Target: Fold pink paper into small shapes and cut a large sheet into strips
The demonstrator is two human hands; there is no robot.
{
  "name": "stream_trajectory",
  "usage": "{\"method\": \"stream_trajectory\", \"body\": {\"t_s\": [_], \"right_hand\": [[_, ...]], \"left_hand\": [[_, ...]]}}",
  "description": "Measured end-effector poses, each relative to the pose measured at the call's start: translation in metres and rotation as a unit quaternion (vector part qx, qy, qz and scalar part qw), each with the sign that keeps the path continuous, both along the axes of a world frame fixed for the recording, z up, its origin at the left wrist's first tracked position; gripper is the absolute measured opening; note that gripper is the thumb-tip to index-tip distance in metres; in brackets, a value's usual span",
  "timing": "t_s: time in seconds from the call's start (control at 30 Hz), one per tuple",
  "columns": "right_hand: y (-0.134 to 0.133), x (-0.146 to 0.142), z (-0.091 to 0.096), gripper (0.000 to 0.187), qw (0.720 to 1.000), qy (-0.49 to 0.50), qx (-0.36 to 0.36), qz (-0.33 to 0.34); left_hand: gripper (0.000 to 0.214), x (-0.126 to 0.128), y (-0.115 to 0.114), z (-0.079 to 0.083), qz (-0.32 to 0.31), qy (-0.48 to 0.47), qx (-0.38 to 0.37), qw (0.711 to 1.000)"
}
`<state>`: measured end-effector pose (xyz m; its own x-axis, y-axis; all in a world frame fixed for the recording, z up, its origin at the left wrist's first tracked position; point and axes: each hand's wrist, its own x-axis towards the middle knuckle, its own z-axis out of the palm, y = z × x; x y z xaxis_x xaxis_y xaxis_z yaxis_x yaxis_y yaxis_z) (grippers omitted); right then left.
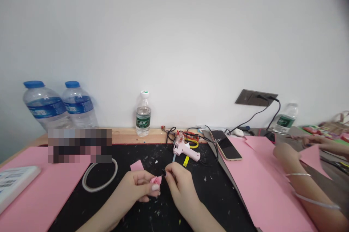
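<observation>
My left hand (133, 186) is closed, pinching a small folded pink paper flower (156, 180) between thumb and fingers above the black mat (147, 217). Close beside it, my right hand (181, 183) is also closed, its fingertips at a small dark piece (164, 173) by the flower's edge. What that dark piece is, I cannot make out. Just behind my left fingers lies a small pink paper piece (137, 165). A pale pink glue gun (187, 151) lies beyond my right hand, a glue stick pointing toward me.
A white ring (84, 181) lies left on large pink paper (58, 184). A water bottle (143, 117) stands by the wall; cables (192, 138) tangle behind the glue gun. A phone (227, 146) lies right. Another person's arm (302, 184) reaches in, near a pink sheet (312, 159).
</observation>
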<state>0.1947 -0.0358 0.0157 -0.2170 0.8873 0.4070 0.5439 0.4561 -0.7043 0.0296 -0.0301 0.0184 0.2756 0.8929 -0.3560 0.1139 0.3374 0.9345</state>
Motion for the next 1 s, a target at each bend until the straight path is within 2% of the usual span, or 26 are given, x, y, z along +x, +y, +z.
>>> {"method": "stream_trajectory", "body": {"t_s": [0.13,0.3,0.47,0.63,0.73,0.87,1.0], "right_hand": [[-0.002,0.001,-0.003,0.020,0.998,-0.051,0.027,0.040],[0.000,-0.001,-0.011,0.023,0.995,-0.089,0.007,0.054],[0.001,0.003,-0.006,0.023,0.987,-0.116,-0.018,0.106],[0.000,0.005,-0.001,0.024,0.984,-0.111,-0.027,0.136],[0.001,0.002,-0.002,0.024,0.991,-0.067,-0.039,0.107],[0.003,-0.002,-0.005,0.022,0.993,0.015,-0.113,0.030],[0.004,-0.003,-0.006,0.024,0.985,0.054,-0.165,0.023]], "left_hand": [[0.032,-0.002,0.004,-0.007,0.028,0.017,0.017,0.999],[0.022,-0.004,0.004,-0.009,0.015,0.038,0.063,0.997],[0.017,-0.004,0.001,-0.010,-0.008,0.059,0.108,0.992],[0.015,-0.004,0.000,-0.012,-0.027,0.053,0.108,0.992],[0.017,-0.004,0.001,-0.012,-0.017,0.030,0.098,0.995],[0.030,-0.003,0.002,-0.010,0.003,-0.047,0.101,0.994],[0.027,-0.004,0.002,-0.008,0.002,-0.063,0.097,0.993]]}}
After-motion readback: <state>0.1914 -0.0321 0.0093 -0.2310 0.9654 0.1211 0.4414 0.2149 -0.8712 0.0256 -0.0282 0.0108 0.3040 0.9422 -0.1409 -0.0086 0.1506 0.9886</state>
